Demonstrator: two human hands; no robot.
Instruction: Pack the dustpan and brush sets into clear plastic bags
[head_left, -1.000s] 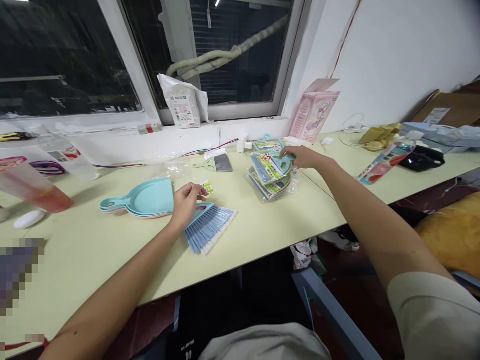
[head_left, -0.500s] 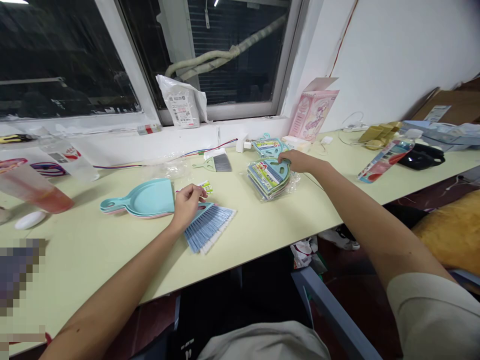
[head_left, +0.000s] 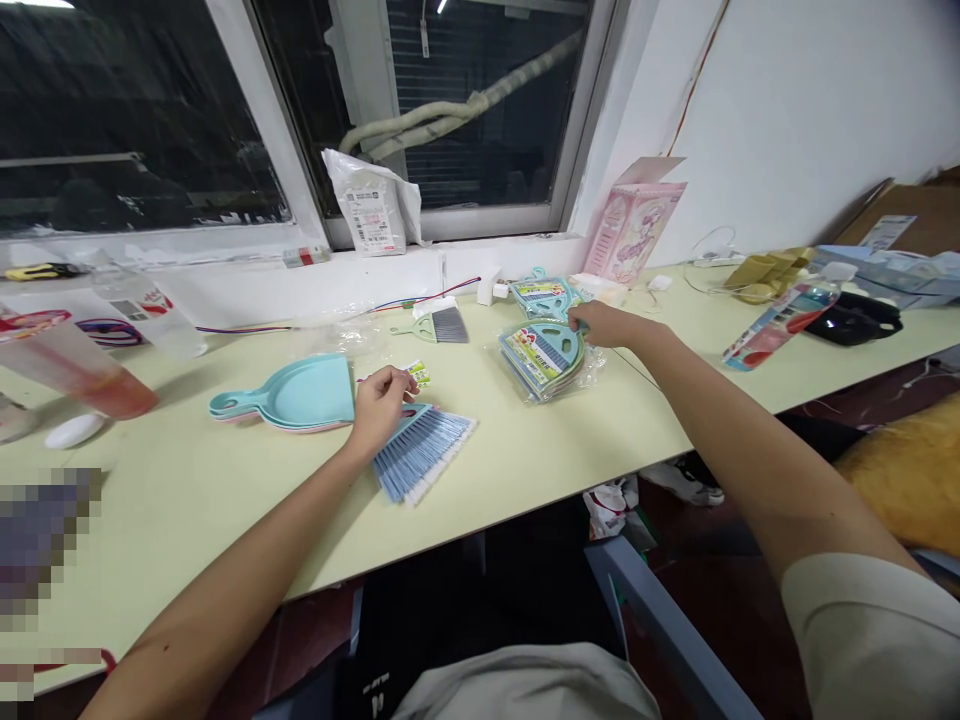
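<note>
My left hand (head_left: pixel 380 405) is closed, its fingers curled over the handle end of a blue hand brush (head_left: pixel 424 455) lying on the table. Whether it grips the handle is hidden. Colourful labels (head_left: pixel 417 374) lie just behind its fingertips. Left of it, several nested dustpans (head_left: pixel 311 390) lie with a light-blue one on top. My right hand (head_left: pixel 595 323) pinches the handle end of the top pack in a stack of plastic-wrapped dustpan-and-brush sets (head_left: pixel 540 355). Another wrapped set (head_left: pixel 541 296) lies behind that stack.
A small green-and-grey brush (head_left: pixel 442 325) and crumpled clear wrap (head_left: pixel 341 335) lie near the wall. At the left stand a cup of red drink (head_left: pixel 82 370) and a bottle (head_left: pixel 150 310). A pink box (head_left: pixel 634 230) and a tilted drink bottle (head_left: pixel 780 320) are to the right.
The whole view has shifted slightly to the right. Both hands keep almost the same places, the right at the wrapped stack and the left over the brush's handle end.
</note>
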